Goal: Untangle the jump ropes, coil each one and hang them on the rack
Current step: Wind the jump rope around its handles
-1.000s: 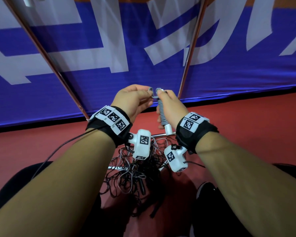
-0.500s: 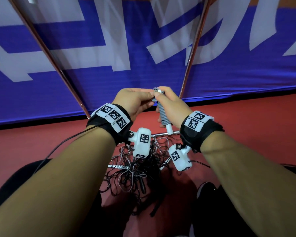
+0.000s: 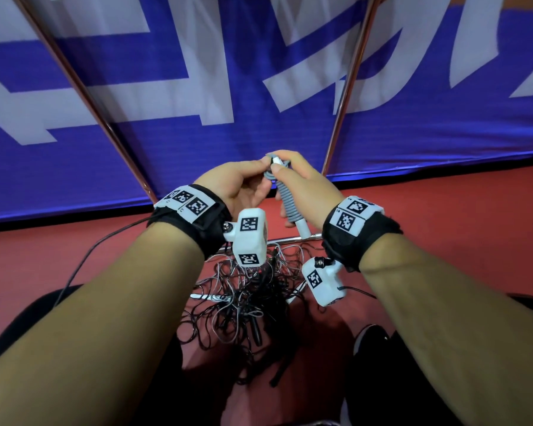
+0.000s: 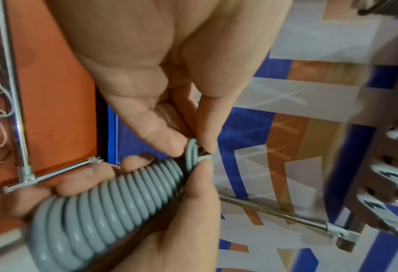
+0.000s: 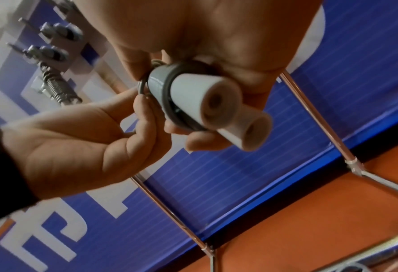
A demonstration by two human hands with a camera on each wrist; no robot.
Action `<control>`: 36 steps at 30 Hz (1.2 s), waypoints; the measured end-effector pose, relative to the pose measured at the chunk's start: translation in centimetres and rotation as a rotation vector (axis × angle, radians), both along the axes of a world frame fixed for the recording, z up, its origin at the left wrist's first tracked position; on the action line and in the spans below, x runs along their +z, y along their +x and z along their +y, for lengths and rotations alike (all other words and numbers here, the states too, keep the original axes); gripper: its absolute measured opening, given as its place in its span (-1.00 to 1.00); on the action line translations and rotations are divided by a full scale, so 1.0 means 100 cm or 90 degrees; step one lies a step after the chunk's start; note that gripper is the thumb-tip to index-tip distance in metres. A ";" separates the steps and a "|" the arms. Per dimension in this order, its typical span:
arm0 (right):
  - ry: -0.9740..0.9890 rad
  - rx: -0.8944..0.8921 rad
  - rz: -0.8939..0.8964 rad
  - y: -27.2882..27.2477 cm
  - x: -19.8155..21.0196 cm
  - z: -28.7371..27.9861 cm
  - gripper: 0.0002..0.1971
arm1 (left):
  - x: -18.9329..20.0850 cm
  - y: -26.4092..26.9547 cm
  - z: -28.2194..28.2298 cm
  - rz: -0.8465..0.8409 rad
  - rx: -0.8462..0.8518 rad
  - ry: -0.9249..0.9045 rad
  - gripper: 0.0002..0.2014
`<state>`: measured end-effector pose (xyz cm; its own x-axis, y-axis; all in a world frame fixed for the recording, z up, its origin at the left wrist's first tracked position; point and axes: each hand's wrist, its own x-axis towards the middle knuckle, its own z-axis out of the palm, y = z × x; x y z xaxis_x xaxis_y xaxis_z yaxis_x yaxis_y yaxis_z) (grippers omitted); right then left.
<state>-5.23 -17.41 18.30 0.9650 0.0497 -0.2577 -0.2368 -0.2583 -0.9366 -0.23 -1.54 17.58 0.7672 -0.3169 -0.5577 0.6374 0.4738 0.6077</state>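
My right hand (image 3: 302,186) grips the coiled rope (image 4: 104,202) by its handles (image 5: 228,108), left hand (image 3: 237,186) pinching the last loop, probably tucking the end: keep tension, rack (image 3: 348,84) just beyond.

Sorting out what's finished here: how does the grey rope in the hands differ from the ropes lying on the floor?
The grey rope is wound in tight, even turns round its two white handles; the floor pile is a loose tangle of thin dark and pale ropes. The grey rope is held up off the floor, the right hand gripping the bundle and the left hand pinching its last loop; the pile lies untouched by the rack's base bar. Neither hangs on the rack yet.
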 end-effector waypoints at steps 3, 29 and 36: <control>0.043 -0.001 0.018 0.000 0.002 -0.001 -0.83 | -0.003 0.001 0.002 0.011 -0.038 0.006 -0.88; 0.011 -0.008 -0.020 -0.004 0.001 0.004 -0.66 | -0.017 -0.001 -0.010 -0.172 0.030 0.162 -0.69; -0.128 -0.028 -0.043 0.007 -0.019 0.006 -0.73 | -0.006 0.000 0.013 -0.181 0.058 0.283 -0.73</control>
